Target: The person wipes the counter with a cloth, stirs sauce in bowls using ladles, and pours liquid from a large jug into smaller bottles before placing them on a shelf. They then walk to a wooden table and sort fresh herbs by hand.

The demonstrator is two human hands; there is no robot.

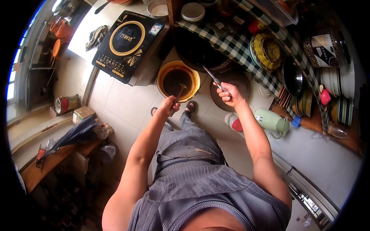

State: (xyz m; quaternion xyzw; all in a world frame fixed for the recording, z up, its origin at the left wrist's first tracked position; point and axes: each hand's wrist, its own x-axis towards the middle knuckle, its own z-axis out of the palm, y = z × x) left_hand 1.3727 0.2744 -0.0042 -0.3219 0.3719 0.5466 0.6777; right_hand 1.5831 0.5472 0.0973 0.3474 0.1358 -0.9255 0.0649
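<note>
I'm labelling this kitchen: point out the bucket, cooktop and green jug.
Bucket (195, 82): head view, on its inner wall.
Cooktop (127, 45): head view, on its black top.
Green jug (270, 120): head view, on its body.

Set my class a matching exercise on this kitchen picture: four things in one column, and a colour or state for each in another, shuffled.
Column one
1. Bucket
2. Cooktop
3. Handled jug
4. Right hand

Column two
A. Pale green
B. Gripping a slim silvery tool
C. Yellow, dark inside
D. Black with gold markings

Pairs: 1-C, 2-D, 3-A, 4-B
</note>
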